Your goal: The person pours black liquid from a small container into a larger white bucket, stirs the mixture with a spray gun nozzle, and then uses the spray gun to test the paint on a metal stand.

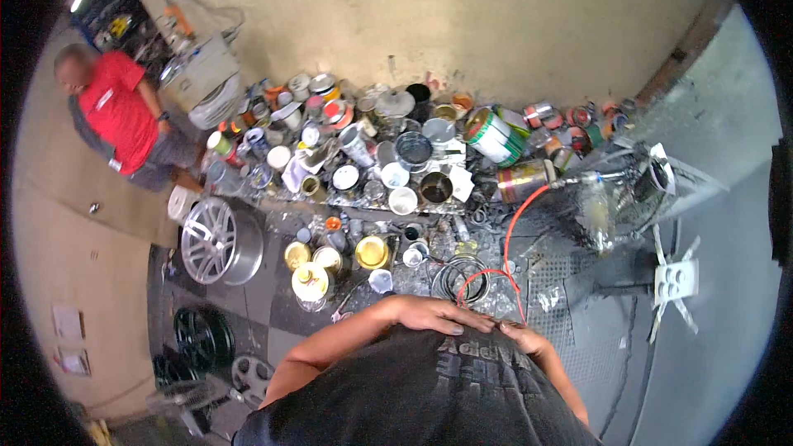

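My left hand point(425, 312) lies flat across the front of my black T-shirt point(413, 380), fingers stretched to the right. Beside its fingertips, my right hand point(529, 339) rests on the shirt too; its fingers show only partly and look loosely laid out. I see nothing held in either hand. Just beyond them, an orange-red hose point(514, 231) runs down from a spray gun point(591, 177), and a dark coil of cable or hose point(462, 277) lies on the floor.
A bench crowded with paint tins and cups point(413, 149) stands ahead by the wall. Gold-topped cans point(373, 252) and a silver wheel rim point(219, 239) are on the floor at left. A person in a red shirt point(120, 111) stands far left. A white four-knobbed stand point(676, 283) is right.
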A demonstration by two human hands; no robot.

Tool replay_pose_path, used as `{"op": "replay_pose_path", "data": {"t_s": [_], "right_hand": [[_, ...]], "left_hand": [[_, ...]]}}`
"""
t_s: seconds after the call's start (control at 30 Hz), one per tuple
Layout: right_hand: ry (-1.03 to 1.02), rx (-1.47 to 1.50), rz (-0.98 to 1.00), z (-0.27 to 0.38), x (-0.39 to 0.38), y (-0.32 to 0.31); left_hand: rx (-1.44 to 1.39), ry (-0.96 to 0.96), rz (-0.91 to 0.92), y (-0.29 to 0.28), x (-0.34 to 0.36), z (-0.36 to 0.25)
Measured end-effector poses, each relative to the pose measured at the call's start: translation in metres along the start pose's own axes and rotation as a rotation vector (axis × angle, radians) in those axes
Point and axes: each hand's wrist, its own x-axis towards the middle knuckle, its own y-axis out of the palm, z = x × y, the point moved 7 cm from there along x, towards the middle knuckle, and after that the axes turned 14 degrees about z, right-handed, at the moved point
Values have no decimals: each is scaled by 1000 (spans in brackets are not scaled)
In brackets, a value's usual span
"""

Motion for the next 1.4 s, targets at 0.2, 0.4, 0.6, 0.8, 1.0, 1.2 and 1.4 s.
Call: {"op": "replay_pose_path", "data": {"t_s": [0.2, 0.4, 0.6, 0.8, 1.0, 1.2, 1.4], "right_hand": [[146, -183, -114, -22, 8, 4], [141, -467, -277, -28, 0, 1], [-4, -236, -775, -6, -89, -74], [-385, -312, -1228, 86, -221, -207], [-545, -503, -1399, 203, -337, -318], [-459, -560, -1300, 287, -358, -407], [-323, -657, -1132, 326, -347, -427]], "left_hand": [[110, -523, -389, -49, -64, 95], [259, -626, -515, -55, -49, 107], [221, -609, -483, -78, 10, 93], [386, -448, -536, -136, 81, 67], [698, -297, -547, -191, 200, 5], [1011, -138, -628, -254, 329, -47], [1024, -112, -721, -312, 404, -59]]}}
